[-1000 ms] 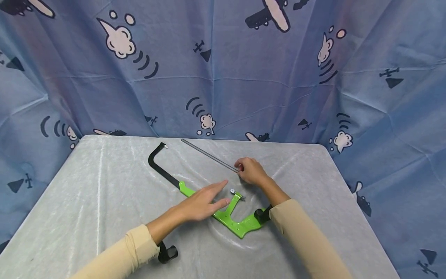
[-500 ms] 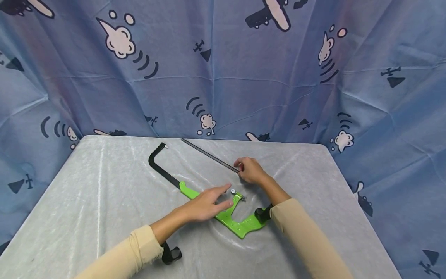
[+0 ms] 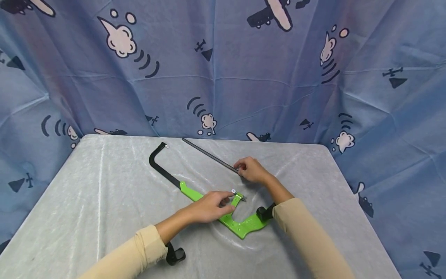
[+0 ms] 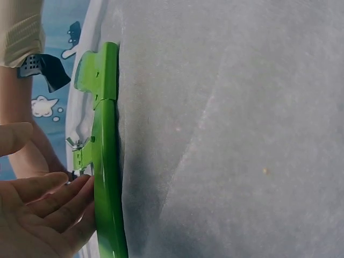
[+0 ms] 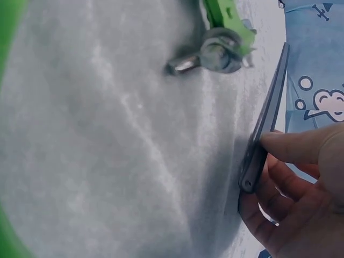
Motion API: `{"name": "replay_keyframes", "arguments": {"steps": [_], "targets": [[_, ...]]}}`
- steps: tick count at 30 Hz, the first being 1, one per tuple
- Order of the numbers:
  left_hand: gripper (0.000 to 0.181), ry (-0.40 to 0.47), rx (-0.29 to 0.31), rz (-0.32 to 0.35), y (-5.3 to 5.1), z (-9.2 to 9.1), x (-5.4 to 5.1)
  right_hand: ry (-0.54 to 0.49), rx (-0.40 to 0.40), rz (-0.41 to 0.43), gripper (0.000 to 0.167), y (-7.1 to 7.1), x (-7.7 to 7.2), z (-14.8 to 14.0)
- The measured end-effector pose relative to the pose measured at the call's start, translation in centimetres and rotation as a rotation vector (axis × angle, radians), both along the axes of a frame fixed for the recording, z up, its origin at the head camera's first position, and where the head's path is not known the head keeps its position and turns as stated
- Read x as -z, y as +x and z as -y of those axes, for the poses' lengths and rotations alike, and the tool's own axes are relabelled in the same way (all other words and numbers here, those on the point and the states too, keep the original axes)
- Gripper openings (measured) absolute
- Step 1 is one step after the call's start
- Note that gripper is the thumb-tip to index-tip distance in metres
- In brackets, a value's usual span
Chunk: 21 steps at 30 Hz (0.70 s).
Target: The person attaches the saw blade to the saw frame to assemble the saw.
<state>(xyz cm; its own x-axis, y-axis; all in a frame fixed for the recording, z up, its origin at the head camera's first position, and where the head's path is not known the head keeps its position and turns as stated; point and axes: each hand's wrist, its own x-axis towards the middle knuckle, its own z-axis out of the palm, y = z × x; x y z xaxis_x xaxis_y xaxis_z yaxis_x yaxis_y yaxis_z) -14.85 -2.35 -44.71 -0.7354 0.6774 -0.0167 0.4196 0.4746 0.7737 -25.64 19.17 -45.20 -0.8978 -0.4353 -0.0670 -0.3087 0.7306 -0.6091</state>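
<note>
A hacksaw frame [image 3: 240,228] with a green handle part and a black bent front arm lies slantwise on the table. Over its middle is my left hand [image 3: 210,207], thumb and forefinger apart beside the short green post [image 3: 236,199]. In the left wrist view its fingers [image 4: 62,212] lie along the green bar [image 4: 108,161]; whether they press it I cannot tell. Beyond the frame, my right hand [image 3: 251,169] pinches the near end of a grey hacksaw blade [image 3: 209,154]. A hole shows at that blade's end [image 5: 248,180] in the right wrist view. The wing nut [image 5: 217,54] sits on the post.
A pale grey cloth covers the table [image 3: 115,201]. Behind it hangs a blue patterned curtain [image 3: 223,69]. Black wrist mounts stick out below both sleeves, the right one [image 3: 265,212] over the saw's handle.
My left hand has shifted a little right toward the green post, its fingers bending and drawing closer to the thumb. The right hand and the hacksaw blade have stayed nearly still.
</note>
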Motion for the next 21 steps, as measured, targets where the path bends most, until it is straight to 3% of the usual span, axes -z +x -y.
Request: {"name": "replay_keyframes", "arguments": {"steps": [9, 15, 21], "targets": [[0.05, 0.0, 0.002, 0.002, 0.0, -0.1, 0.2, -0.019, -0.044, 0.055, 0.025, 0.2, -0.5, -0.3], [0.048, -0.005, -0.007, 0.008, -0.1, -0.3, 0.3, -0.045, -0.028, 0.165, 0.026, 0.4, -1.0, -0.2], [0.022, 0.017, 0.004, 0.011, -0.3, -0.6, 0.3, -0.102, 0.021, 0.285, 0.03, 0.5, -1.3, -0.1]]}}
